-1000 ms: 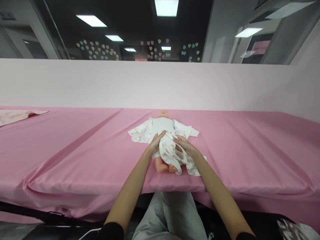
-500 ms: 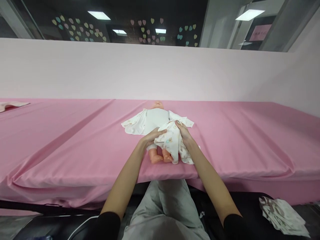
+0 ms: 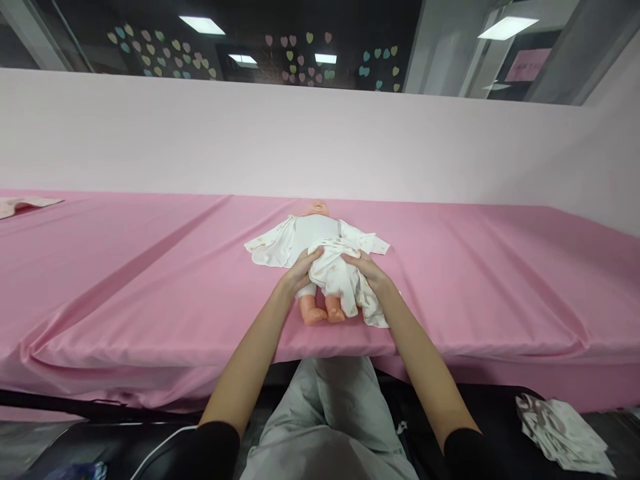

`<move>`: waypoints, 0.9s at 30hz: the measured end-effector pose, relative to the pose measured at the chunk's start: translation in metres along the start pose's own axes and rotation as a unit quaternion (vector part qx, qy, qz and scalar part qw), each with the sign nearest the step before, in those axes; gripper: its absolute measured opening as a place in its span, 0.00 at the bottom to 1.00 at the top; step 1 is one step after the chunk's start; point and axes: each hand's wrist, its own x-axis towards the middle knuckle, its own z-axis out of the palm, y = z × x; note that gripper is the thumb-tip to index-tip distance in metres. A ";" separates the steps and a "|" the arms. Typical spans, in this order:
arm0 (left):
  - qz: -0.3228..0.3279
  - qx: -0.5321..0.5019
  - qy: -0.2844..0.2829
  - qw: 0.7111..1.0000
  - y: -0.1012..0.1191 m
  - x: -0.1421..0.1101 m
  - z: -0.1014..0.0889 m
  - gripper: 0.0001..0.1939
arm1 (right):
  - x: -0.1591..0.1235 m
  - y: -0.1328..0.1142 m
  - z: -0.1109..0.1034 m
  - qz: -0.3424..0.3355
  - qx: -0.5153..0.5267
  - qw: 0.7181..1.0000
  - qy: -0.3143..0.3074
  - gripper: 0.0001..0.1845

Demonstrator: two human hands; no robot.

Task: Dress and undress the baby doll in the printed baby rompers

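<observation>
A baby doll (image 3: 313, 311) lies on its back, head toward the wall and bare feet toward me. White clothing covers its torso, and an open white top (image 3: 273, 245) with sleeves spreads out beneath it. Bunched over its lower body is a white printed baby garment (image 3: 336, 275). My left hand (image 3: 301, 268) grips this garment's left side, thumb on top. On the right side my right hand (image 3: 367, 268) is closed on the same cloth, its thumb pointing inward. Part of the garment hangs down beside the doll's right-hand leg. Fingers under the cloth are hidden.
A pink sheet (image 3: 150, 293) covers the table, with a white wall (image 3: 310, 140) behind. At the far left lies a pale cloth (image 3: 25, 204). Crumpled fabric (image 3: 565, 433) rests on a black seat at lower right. A white cable (image 3: 160, 448) runs at lower left.
My hands have shifted and regripped the printed garment, gathering it into a tighter bunch. More of the doll's feet shows. The camera view has tilted downward since a second ago.
</observation>
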 end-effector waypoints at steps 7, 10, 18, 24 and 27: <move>-0.058 0.105 -0.060 0.991 0.001 -0.002 0.004 0.26 | 0.008 -0.002 0.000 -0.022 0.085 0.995 0.037 0.17; -0.009 -0.004 -0.008 1.000 -0.003 0.002 0.002 0.19 | 0.003 0.000 0.000 0.018 0.044 0.999 -0.006 0.20; -0.094 -0.062 -0.015 0.994 0.000 0.000 0.006 0.15 | 0.001 -0.002 0.008 -0.042 0.126 0.991 -0.005 0.21; -0.122 -0.006 -0.067 0.990 0.001 -0.008 0.003 0.23 | -0.002 -0.004 0.004 -0.040 0.097 0.994 0.007 0.20; -0.077 -0.058 -0.030 0.995 0.002 -0.007 0.002 0.16 | -0.004 -0.001 0.000 0.012 0.023 0.999 -0.043 0.23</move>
